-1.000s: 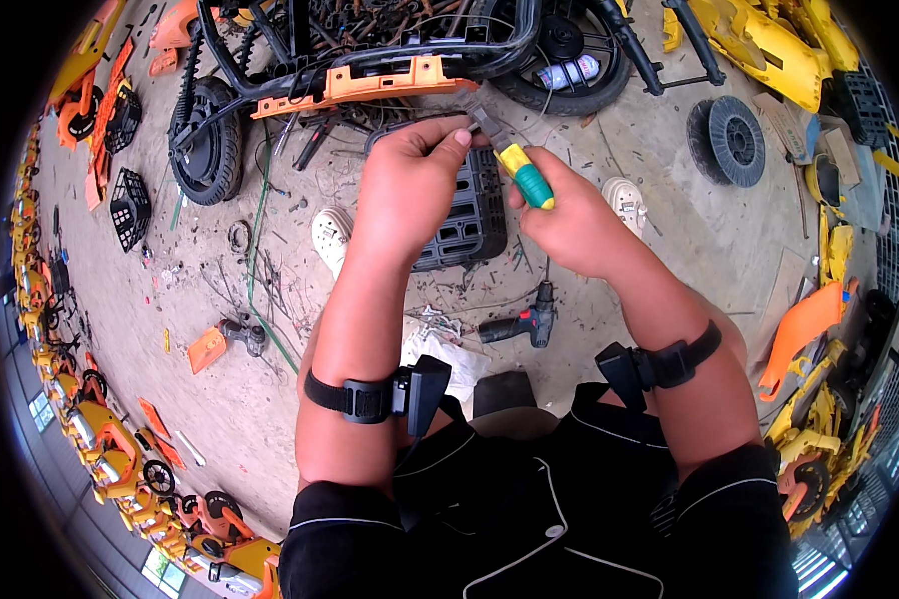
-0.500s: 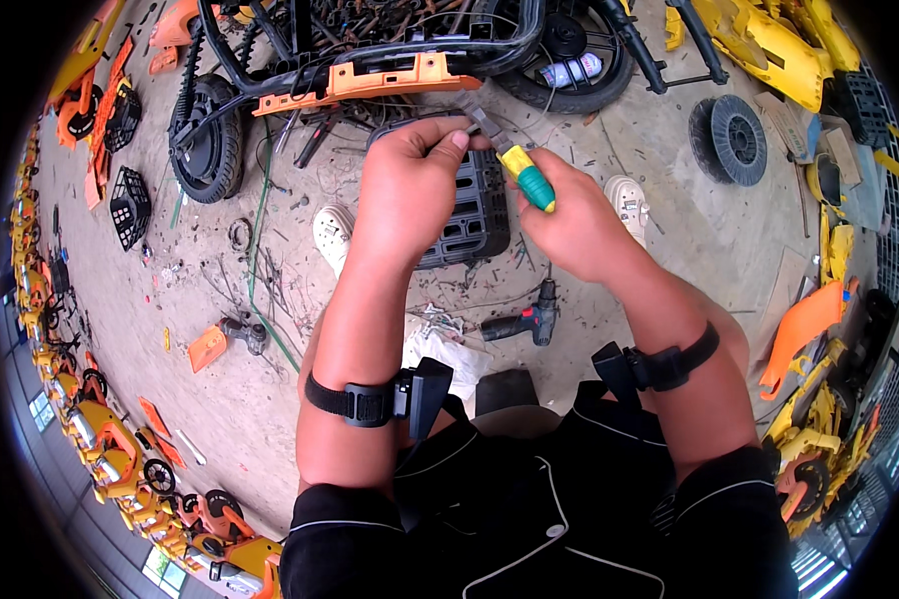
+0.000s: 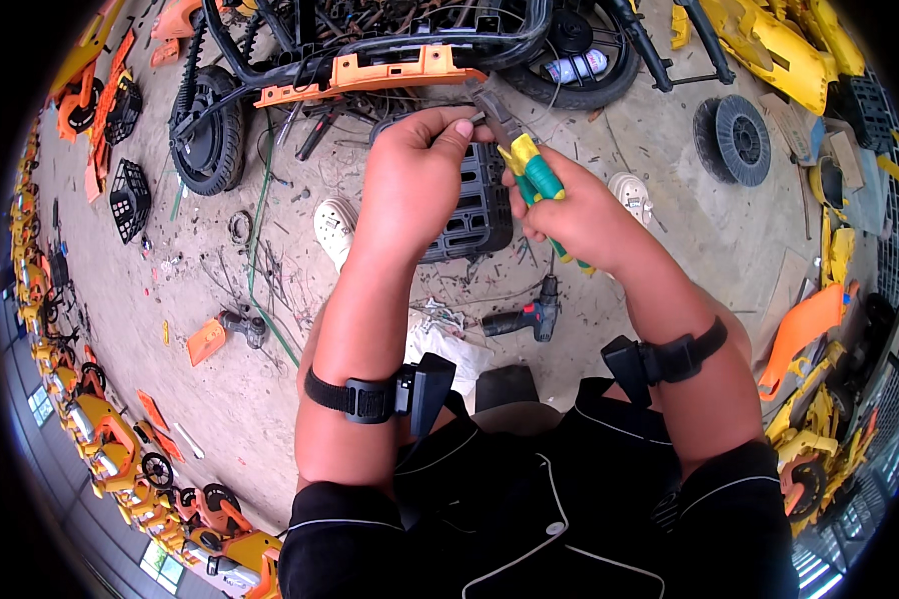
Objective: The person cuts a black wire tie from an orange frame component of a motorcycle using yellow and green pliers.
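A: How is the left hand (image 3: 410,190) posed?
B: Its forearm runs nearly straight up from below, fingers curled, thumb and forefinger pinching a small piece (image 3: 477,118), too tiny to identify.
A: And the pliers (image 3: 521,155)?
B: Just right of that, above the black plastic crate (image 3: 481,205). Their long axis slants, head pointing up-left, green-and-yellow handles down-right and spread.
A: The right hand (image 3: 581,215)?
B: Wrapped around those handles, its forearm angling up-left.
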Demonstrator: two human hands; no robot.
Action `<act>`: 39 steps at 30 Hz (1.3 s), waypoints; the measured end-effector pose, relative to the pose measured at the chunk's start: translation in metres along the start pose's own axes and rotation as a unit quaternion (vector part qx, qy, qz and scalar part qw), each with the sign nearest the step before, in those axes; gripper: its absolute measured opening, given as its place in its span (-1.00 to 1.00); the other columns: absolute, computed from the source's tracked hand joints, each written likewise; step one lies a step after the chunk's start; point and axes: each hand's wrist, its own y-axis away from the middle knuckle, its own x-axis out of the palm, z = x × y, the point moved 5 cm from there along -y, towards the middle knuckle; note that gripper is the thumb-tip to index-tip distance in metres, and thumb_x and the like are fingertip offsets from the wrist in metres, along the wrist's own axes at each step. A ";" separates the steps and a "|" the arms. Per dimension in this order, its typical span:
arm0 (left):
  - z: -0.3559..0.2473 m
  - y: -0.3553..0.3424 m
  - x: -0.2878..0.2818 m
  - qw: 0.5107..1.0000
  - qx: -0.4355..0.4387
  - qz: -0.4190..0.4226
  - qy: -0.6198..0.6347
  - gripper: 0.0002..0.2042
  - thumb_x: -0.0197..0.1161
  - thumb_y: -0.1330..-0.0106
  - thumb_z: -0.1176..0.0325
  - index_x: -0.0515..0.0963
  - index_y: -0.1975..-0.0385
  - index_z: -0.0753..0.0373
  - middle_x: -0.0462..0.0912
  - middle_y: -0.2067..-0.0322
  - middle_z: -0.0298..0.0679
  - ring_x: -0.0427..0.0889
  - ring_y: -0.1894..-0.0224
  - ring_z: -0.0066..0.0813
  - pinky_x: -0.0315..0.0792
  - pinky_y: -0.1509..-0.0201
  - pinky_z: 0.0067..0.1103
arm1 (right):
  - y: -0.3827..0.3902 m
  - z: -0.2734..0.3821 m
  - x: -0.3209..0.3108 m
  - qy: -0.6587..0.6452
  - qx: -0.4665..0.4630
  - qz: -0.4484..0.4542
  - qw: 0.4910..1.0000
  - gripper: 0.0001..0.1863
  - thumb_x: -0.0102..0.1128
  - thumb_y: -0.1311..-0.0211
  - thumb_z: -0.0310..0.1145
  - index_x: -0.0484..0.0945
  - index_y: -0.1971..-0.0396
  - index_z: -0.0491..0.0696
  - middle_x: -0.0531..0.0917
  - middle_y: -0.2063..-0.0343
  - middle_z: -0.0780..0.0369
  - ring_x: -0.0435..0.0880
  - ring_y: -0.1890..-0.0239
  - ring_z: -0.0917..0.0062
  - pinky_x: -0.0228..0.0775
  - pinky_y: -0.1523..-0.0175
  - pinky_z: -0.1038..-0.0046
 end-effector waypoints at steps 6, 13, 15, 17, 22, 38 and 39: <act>0.001 -0.002 0.003 0.999 -0.022 0.010 -0.023 -0.79 0.12 -0.47 0.39 0.64 0.09 0.35 0.72 0.28 -0.33 0.54 0.33 -0.72 0.41 0.22 -0.70 | -0.002 -0.002 -0.003 0.061 -0.043 -0.003 0.997 -0.53 0.03 -0.11 -0.53 0.44 -0.10 -0.16 0.64 0.21 0.24 0.57 0.22 0.59 0.44 0.06 0.53; -0.006 0.001 0.007 0.995 0.021 -0.013 -0.095 -0.78 0.14 -0.47 0.38 0.63 0.07 0.37 0.73 0.27 -0.34 0.53 0.34 -0.72 0.41 0.23 -0.71 | -0.003 -0.010 -0.005 0.070 -0.021 -0.026 0.997 -0.50 0.09 -0.15 -0.50 0.41 -0.15 -0.13 0.66 0.13 0.22 0.63 0.20 0.49 0.49 0.08 0.45; -0.007 0.001 0.007 0.993 0.036 -0.017 -0.114 -0.77 0.15 -0.46 0.40 0.61 0.04 0.38 0.74 0.26 -0.31 0.56 0.33 -0.69 0.44 0.20 -0.69 | -0.003 -0.010 -0.005 0.067 -0.024 -0.030 0.997 -0.50 0.13 -0.16 -0.47 0.40 -0.15 -0.13 0.67 0.13 0.20 0.66 0.22 0.45 0.50 0.10 0.41; -0.005 0.000 0.008 0.991 0.054 -0.021 -0.120 -0.76 0.16 -0.45 0.42 0.58 -0.01 0.39 0.75 0.26 -0.27 0.61 0.29 -0.65 0.47 0.16 -0.67 | -0.003 -0.011 -0.006 0.097 -0.054 -0.034 0.993 -0.48 0.15 -0.17 -0.46 0.38 -0.18 -0.13 0.67 0.11 0.20 0.66 0.24 0.45 0.51 0.13 0.41; -0.008 0.002 0.012 0.992 0.077 -0.035 -0.094 -0.65 0.20 -0.39 0.45 0.44 -0.14 0.31 0.75 0.30 -0.08 0.74 0.21 -0.31 0.53 0.08 -0.46 | -0.001 -0.010 -0.006 0.089 -0.022 -0.018 0.996 -0.40 0.02 -0.13 -0.59 0.32 -0.26 -0.12 0.60 0.03 0.22 0.59 0.22 0.57 0.55 0.21 0.48; -0.017 0.006 0.013 0.969 0.120 -0.053 -0.207 -0.57 0.16 -0.40 0.42 0.30 -0.23 0.36 0.74 0.32 -0.01 0.73 0.22 -0.07 0.54 0.15 -0.36 | 0.000 -0.003 -0.008 0.149 -0.010 -0.045 0.988 -0.41 0.02 -0.09 -0.57 0.37 -0.22 -0.14 0.62 0.11 0.23 0.59 0.29 0.57 0.48 0.16 0.48; -0.017 0.005 0.013 0.971 0.110 -0.048 -0.207 -0.58 0.15 -0.41 0.42 0.31 -0.22 0.36 0.73 0.34 -0.03 0.73 0.24 -0.09 0.54 0.16 -0.37 | 0.000 -0.002 -0.009 0.157 -0.016 -0.047 0.986 -0.42 0.02 -0.09 -0.56 0.37 -0.22 -0.14 0.62 0.11 0.23 0.59 0.26 0.56 0.47 0.14 0.49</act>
